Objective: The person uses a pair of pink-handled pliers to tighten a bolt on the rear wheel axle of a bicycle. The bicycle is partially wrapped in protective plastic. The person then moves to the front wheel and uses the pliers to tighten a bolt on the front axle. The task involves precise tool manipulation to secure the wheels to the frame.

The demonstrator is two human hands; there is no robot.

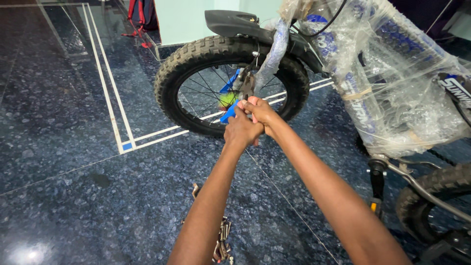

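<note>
A small bicycle stands in front of me, its frame (pixel 387 73) wrapped in clear plastic. Its front wheel (pixel 196 59) has a knobby black tyre and a black mudguard (pixel 230 22) above it. Both my hands meet at the wheel's hub, by the lower end of the fork (pixel 248 83). My left hand (pixel 241 131) is closed around something small there, just below blue plastic pieces (pixel 228 114) on the spokes. My right hand (pixel 261 112) presses against it, fingers pinched at the axle. What they grip is hidden by the fingers.
Loose metal tools or bolts (pixel 222 240) lie on the dark speckled floor (pixel 73 147) under my left forearm. A pedal (pixel 377 172) and the rear tyre (pixel 431 196) are at the right. White tape lines (pixel 110 98) cross the floor. A red and dark bag (pixel 142 14) leans at the back.
</note>
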